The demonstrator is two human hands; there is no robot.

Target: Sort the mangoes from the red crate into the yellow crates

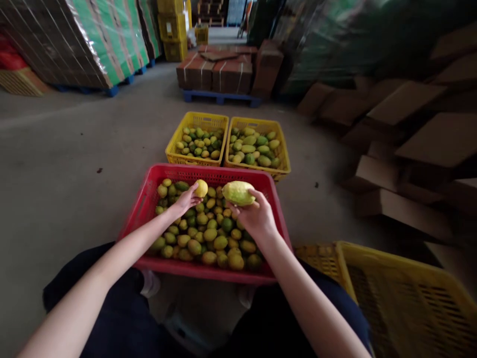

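Left hand (pixel 188 199) grips yellow fruit (pixel 201 188); right hand (pixel 260 218) grips larger green fruit (pixel 237 193), seemingly bumpy.

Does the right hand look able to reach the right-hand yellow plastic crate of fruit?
Probably yes: the right hand holds a pale-green oblong fruit, but only the far rim of the red plastic crate separates it from that open yellow crate.

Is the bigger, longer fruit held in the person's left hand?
No, the right hand holds the longer pale-green fruit, while the left hand holds the smaller yellow fruit.
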